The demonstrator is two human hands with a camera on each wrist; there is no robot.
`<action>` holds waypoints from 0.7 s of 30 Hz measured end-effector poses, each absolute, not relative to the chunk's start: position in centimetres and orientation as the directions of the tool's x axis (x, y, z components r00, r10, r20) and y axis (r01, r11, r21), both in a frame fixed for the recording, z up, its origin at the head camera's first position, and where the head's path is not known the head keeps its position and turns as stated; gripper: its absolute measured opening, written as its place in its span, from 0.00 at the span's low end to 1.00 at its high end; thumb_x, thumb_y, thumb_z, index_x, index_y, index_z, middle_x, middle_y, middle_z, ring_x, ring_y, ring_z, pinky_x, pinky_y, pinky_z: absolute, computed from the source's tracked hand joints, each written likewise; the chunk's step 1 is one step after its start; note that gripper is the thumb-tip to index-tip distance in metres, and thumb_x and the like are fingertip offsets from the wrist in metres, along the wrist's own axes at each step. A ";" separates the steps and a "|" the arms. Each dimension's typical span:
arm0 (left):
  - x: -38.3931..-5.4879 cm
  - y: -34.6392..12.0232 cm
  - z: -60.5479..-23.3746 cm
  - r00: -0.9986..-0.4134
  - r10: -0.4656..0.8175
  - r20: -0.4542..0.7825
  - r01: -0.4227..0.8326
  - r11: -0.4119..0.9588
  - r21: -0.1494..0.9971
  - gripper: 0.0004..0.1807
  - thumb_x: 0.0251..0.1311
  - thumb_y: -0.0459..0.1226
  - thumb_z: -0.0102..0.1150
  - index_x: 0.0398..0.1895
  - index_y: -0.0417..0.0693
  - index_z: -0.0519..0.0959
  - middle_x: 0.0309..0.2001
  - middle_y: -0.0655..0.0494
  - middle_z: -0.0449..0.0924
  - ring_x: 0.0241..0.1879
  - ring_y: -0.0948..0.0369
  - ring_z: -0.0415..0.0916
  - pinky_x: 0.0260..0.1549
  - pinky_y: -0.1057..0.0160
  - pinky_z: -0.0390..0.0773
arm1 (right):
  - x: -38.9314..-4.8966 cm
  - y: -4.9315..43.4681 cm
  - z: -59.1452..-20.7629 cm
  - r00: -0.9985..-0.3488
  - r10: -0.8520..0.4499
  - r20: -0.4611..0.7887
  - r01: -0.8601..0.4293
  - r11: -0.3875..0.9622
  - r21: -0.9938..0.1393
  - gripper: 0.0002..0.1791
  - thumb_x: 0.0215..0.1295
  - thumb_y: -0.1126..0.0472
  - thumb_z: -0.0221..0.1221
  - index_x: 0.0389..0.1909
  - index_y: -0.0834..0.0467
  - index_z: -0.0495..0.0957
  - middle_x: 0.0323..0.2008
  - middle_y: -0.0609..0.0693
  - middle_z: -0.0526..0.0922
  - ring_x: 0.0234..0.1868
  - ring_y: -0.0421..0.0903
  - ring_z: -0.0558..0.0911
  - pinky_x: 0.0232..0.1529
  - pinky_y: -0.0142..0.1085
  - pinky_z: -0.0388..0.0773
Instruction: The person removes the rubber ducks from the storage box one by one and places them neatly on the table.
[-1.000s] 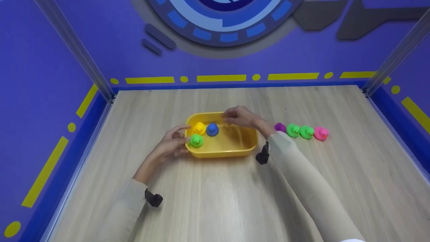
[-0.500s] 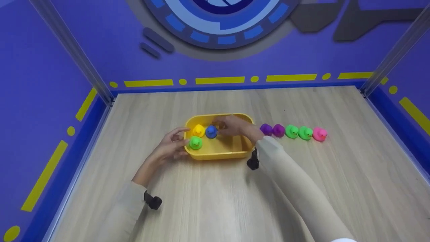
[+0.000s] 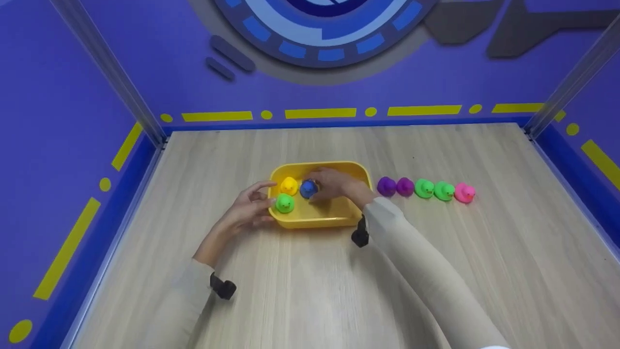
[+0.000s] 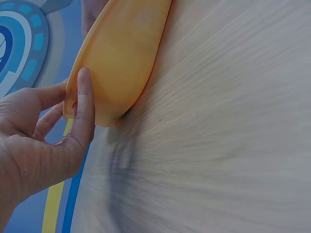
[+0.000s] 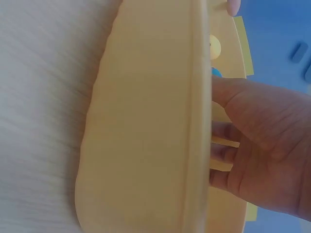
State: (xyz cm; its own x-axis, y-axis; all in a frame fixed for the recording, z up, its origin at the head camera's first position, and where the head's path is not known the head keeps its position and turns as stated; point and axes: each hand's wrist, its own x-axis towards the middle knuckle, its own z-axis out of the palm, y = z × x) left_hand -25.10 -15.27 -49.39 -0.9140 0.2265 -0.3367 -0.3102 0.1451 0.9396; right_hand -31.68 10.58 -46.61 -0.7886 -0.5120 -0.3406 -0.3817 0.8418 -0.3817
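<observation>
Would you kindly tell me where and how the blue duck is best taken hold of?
Probably pinch the blue duck across its rounded body, from above and the person's right: it sits upright in the yellow tub, the yellow duck close on the left, bare tub floor showing toward the right.

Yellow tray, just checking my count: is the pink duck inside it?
No, the pink duck sits outside the yellow tray, beside a green duck.

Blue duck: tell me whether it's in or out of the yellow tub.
In. The head view shows the blue duck inside the yellow tub, right hand around it.
</observation>
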 end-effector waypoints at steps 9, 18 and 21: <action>-25.2 -15.2 -49.4 -0.912 0.217 -0.348 -0.322 0.146 0.935 0.30 0.67 0.35 0.65 0.71 0.58 0.71 0.50 0.49 0.69 0.39 0.58 0.80 0.40 0.59 0.89 | -31.6 11.0 -47.3 -0.788 -0.546 -0.285 -0.423 0.816 -0.393 0.26 0.67 0.56 0.67 0.64 0.50 0.73 0.63 0.54 0.77 0.62 0.54 0.75 0.74 0.50 0.70; -25.4 -15.2 -49.7 -0.909 0.219 -0.355 -0.337 0.115 0.934 0.30 0.67 0.35 0.65 0.71 0.58 0.71 0.50 0.49 0.68 0.41 0.57 0.79 0.40 0.60 0.89 | -31.4 12.6 -47.0 -0.741 -0.610 -0.282 -0.433 0.754 -0.493 0.21 0.65 0.64 0.68 0.58 0.52 0.79 0.58 0.52 0.82 0.58 0.53 0.77 0.73 0.49 0.72; -25.3 -15.5 -49.7 -0.910 0.222 -0.351 -0.331 0.122 0.936 0.30 0.67 0.34 0.64 0.71 0.57 0.71 0.50 0.50 0.68 0.42 0.56 0.78 0.42 0.59 0.89 | -31.2 12.9 -46.7 -0.739 -0.611 -0.283 -0.422 0.748 -0.513 0.20 0.65 0.63 0.69 0.57 0.51 0.80 0.56 0.50 0.83 0.55 0.52 0.78 0.71 0.48 0.75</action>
